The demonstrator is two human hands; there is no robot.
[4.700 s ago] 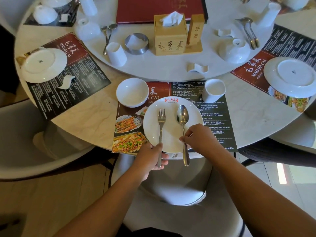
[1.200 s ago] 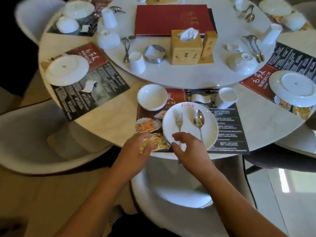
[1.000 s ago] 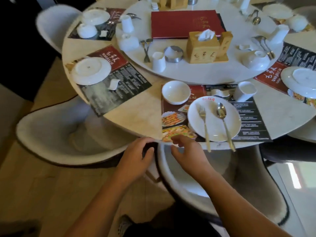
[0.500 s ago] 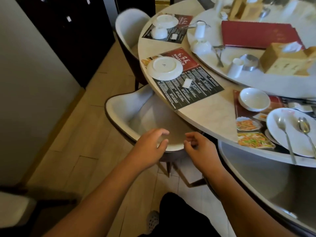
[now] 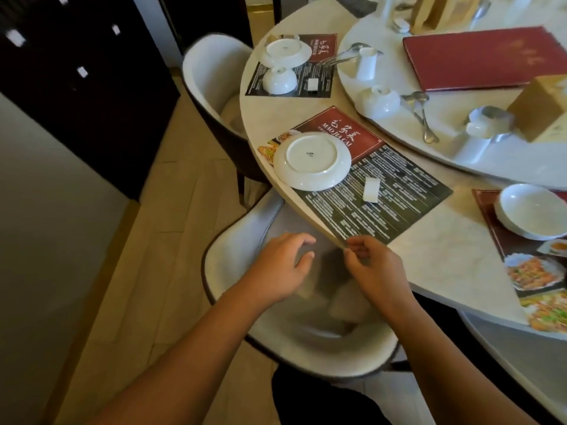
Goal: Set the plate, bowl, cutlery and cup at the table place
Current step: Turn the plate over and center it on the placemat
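Observation:
A white plate (image 5: pixel 312 161) lies upside down on a black and red placemat (image 5: pixel 386 194) near the table edge, with a small white rest (image 5: pixel 370 189) beside it. On the turntable (image 5: pixel 518 161) sit an upturned bowl (image 5: pixel 378 101), a fork and spoon (image 5: pixel 421 115) and an upturned cup (image 5: pixel 474 139). My left hand (image 5: pixel 283 265) hovers open over a chair seat, holding nothing. My right hand (image 5: pixel 372 265) is at the table edge by the placemat's near corner, fingers curled; whether it pinches the mat is unclear. An upright bowl (image 5: pixel 532 214) sits at the right.
A white chair (image 5: pixel 276 326) stands under my hands, another chair (image 5: pixel 211 78) further back. A far place has a plate (image 5: pixel 287 50) and upturned bowl (image 5: pixel 279 81). A red menu (image 5: pixel 481 56) and wooden tissue box (image 5: pixel 543 108) sit on the turntable. Dark cabinet at left.
My view swung left from the place with fork and spoon on its plate to the neighbouring place. Both hands left that setting and now hover by the new placemat.

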